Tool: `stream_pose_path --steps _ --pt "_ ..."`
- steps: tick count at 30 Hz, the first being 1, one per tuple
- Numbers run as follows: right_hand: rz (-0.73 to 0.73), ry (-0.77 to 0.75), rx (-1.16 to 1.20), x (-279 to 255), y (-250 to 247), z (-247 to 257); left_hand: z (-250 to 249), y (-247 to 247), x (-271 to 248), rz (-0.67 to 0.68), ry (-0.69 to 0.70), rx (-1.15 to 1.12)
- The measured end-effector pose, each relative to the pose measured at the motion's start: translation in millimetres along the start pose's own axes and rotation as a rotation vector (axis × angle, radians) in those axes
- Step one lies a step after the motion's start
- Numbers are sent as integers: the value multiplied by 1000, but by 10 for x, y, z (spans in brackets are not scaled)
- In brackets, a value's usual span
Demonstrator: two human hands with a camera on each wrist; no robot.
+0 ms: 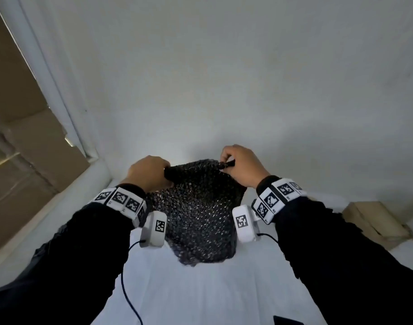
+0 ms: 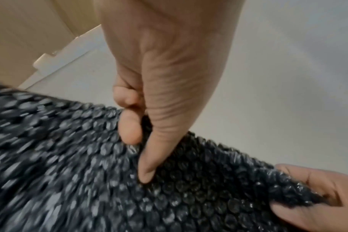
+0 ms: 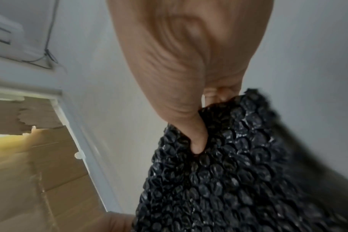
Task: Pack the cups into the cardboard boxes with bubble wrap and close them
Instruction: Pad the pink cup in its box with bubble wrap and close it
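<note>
A sheet of black bubble wrap [image 1: 198,207] hangs in the air above the white table [image 1: 200,289], held up by its top edge. My left hand [image 1: 149,174] pinches the top left corner, thumb over the wrap [image 2: 169,180] against the fingers [image 2: 129,128]. My right hand [image 1: 240,165] pinches the top right corner, its thumb pressed into the wrap [image 3: 228,164]. In the left wrist view my right hand [image 2: 316,196] shows at the lower right, also on the wrap. No cup is in view.
A cardboard box [image 1: 376,221] lies at the table's right edge by the white wall [image 1: 224,78]. Brown cardboard [image 1: 18,160] fills a window frame on the left. A dark cable [image 1: 128,296] trails from my left wrist over the table.
</note>
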State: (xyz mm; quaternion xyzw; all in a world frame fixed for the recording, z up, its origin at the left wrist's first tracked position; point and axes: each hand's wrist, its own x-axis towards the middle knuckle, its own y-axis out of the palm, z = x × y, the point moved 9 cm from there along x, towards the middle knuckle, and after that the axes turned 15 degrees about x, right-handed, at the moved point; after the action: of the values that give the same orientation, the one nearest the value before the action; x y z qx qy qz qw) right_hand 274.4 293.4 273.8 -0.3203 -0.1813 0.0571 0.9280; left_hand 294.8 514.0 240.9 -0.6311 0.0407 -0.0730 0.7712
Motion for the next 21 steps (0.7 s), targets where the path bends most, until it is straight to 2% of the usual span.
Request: stream_pose_path --steps 3,5,6,8,11,13,15,17,18,21 --pt "-181 4 -95 171 -258 11 220 -118 130 43 -107 100" --pt "-310 32 -137 254 -437 12 303 -316 199 -47 -178 82" --pt "-364 46 -153 281 -520 15 321 -450 196 -141 -209 39" --pt "-477 28 -163 339 -695 68 290 -790 158 -430 -221 -43" --pt "-646 -93 -10 378 -930 119 191 -1160 23 -852 -206 -49" --pt "-724 -181 93 354 -1023 106 135 -1245 -30 -1027 -182 -65" --pt "-770 -237 121 296 -1029 45 26 -1216 -72 -1155 -89 -52" --pt "-761 -243 112 243 -938 -118 -141 -1059 -86 -1213 59 -9" --pt "-726 -222 101 224 -855 -234 -227 -932 -62 -1194 134 -3" --pt "-559 -99 61 146 -520 -716 -459 -401 110 -961 298 -36"
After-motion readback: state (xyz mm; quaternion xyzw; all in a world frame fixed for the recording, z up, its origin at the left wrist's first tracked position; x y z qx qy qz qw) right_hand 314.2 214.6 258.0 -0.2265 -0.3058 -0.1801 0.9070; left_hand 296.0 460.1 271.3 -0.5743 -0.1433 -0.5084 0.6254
